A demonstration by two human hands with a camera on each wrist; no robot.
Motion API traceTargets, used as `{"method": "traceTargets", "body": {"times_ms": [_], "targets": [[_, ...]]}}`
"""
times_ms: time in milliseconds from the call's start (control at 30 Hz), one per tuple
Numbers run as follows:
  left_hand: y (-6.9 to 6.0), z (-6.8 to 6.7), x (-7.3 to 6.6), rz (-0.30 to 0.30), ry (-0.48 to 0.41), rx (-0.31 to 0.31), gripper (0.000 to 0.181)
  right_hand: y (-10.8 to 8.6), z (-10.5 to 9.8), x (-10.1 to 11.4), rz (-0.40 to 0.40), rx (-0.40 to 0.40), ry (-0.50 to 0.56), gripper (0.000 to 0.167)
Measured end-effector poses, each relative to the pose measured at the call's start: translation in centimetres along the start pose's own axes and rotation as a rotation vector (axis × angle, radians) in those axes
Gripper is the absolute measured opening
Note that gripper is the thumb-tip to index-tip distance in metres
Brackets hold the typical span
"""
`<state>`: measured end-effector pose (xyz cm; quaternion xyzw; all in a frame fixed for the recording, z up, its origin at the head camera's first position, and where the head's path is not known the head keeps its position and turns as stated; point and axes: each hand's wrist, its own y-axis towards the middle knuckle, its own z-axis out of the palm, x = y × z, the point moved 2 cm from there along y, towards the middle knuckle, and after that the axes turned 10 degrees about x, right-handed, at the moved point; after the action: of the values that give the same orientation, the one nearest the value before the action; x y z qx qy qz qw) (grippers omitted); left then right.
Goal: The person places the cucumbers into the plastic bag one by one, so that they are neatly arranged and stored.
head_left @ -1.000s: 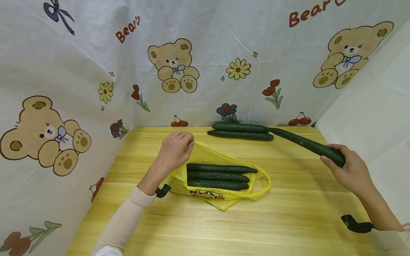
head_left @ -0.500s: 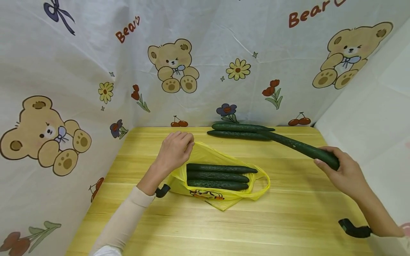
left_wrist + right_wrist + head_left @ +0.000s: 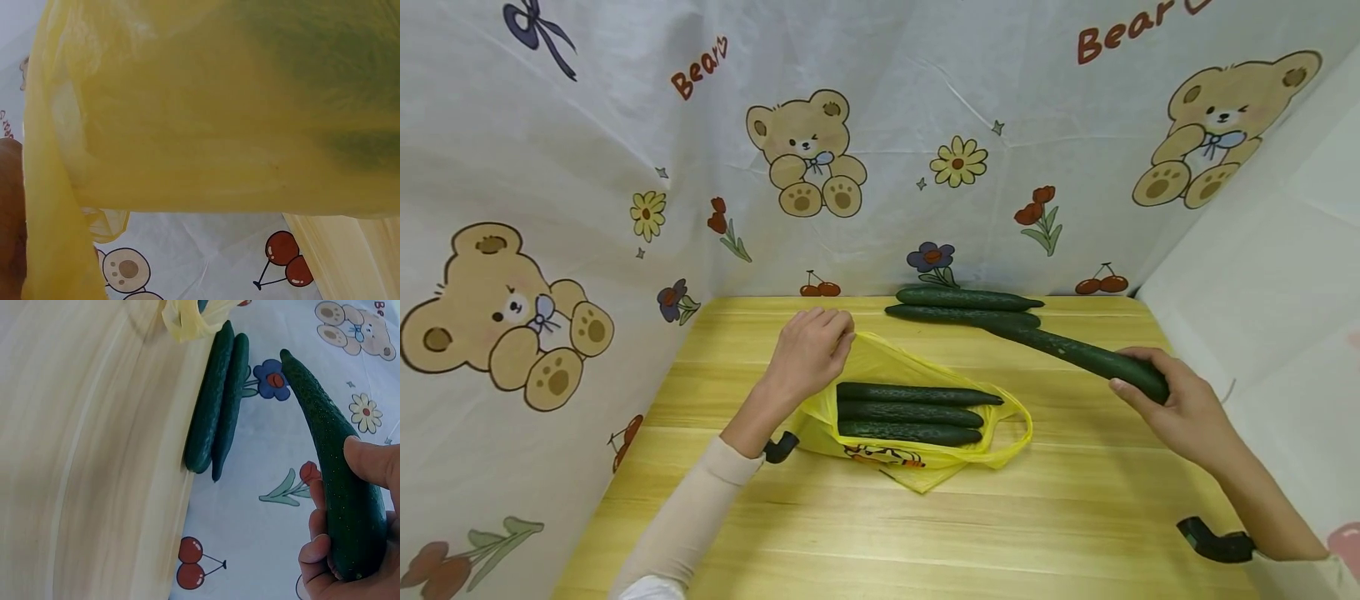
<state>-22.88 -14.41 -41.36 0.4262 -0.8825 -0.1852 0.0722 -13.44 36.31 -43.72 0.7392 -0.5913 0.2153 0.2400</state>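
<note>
My left hand (image 3: 811,354) pinches the upper left rim of a yellow plastic bag (image 3: 880,354), holding its mouth wide. Inside the bag, three cucumbers (image 3: 910,413) lie side by side. At the right, my right hand (image 3: 1183,408) grips the thick end of another cucumber (image 3: 1078,354), raised above the table with its thin tip pointing left. In the right wrist view the fingers and thumb wrap round this cucumber (image 3: 340,481). The left wrist view is mostly filled by the bag (image 3: 187,125), with green shapes showing through; the left hand is barely seen there.
Two more cucumbers (image 3: 966,298) lie together at the back edge of the wooden table (image 3: 880,542). A white cloth (image 3: 895,75) printed with bears and flowers hangs behind. A loop handle (image 3: 1026,429) of the bag spreads out to its right.
My right hand has moved left with its cucumber, whose tip now overlaps the front one of the two back cucumbers in view. My left hand and the bag have stayed put.
</note>
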Motion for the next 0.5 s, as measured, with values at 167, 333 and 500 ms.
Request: {"method": "traceTargets", "body": {"times_ms": [167, 333, 500], "targets": [[0.2, -0.1, 0.0, 0.003, 0.005, 0.008, 0.011, -0.1, 0.5, 0.7, -0.025, 0.018, 0.032, 0.045], [0.3, -0.1, 0.0, 0.002, 0.014, 0.022, 0.013, -0.1, 1.1, 1.9, -0.038, 0.039, 0.054, 0.044], [0.3, -0.1, 0.0, 0.003, 0.020, 0.020, 0.013, 0.0, 1.9, 2.9, -0.057, 0.067, 0.080, 0.044]]}}
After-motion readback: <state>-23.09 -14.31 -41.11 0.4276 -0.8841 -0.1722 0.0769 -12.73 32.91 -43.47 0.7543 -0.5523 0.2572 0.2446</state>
